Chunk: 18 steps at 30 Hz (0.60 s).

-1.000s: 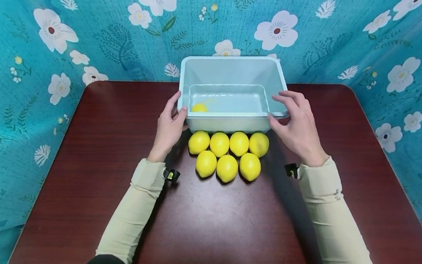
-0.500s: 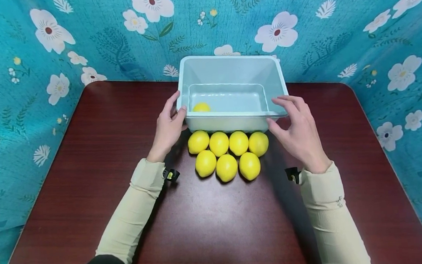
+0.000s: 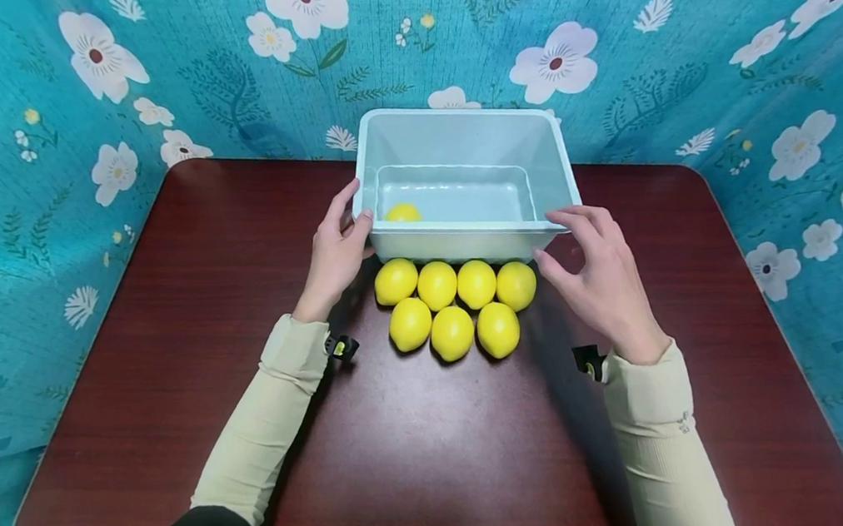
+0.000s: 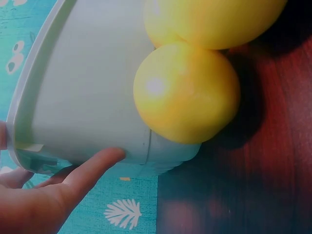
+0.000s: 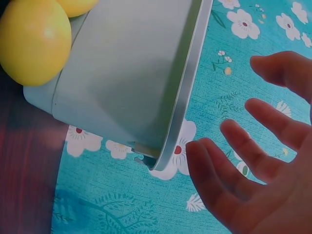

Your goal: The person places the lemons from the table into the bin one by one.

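Observation:
A pale blue plastic bin [image 3: 457, 243] stands near the table's far edge. One lemon [image 3: 404, 212] lies inside at its left front, partly hidden by the front wall. My left hand [image 3: 334, 258] grips the bin's left front corner, thumb at the front rim and fingers along the left end. Around the right front corner my right hand [image 3: 603, 272] is spread; in the right wrist view its fingers [image 5: 239, 141] are apart from the rim. Two rows of several lemons [image 3: 453, 333] sit before the front wall, and the left wrist view shows one lemon [image 4: 187, 92] close against it.
The dark red-brown table [image 3: 437, 445] has rounded corners. A turquoise floral cloth [image 3: 239, 70] hangs close behind the bin and along both sides.
The right hand's fingers and thumb have spread wider, and its wrist has shifted slightly back towards the body. The left hand, the bin and the lemons hold nearly the same places.

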Available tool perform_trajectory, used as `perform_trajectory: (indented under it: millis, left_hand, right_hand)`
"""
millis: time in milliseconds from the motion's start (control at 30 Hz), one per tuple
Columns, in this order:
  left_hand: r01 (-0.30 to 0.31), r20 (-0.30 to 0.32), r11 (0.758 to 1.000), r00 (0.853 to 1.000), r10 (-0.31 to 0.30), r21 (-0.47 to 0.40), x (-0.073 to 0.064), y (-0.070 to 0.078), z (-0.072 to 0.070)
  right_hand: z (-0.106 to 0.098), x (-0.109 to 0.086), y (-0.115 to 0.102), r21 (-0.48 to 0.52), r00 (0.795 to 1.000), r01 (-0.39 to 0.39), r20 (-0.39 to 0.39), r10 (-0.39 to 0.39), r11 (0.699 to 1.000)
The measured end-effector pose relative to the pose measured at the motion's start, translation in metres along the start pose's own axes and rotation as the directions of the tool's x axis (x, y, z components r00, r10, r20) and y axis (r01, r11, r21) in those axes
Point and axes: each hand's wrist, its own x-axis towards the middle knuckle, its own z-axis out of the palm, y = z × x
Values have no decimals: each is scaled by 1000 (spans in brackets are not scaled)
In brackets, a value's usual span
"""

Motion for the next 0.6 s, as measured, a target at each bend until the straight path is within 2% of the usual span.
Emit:
perform_trajectory:
  millis: [600]
  left_hand:
    - [-48, -35, 999, 998, 48, -2, -22, -10, 12]
  right_hand:
    - [16, -34, 35, -22, 990, 42, 135, -39, 999]
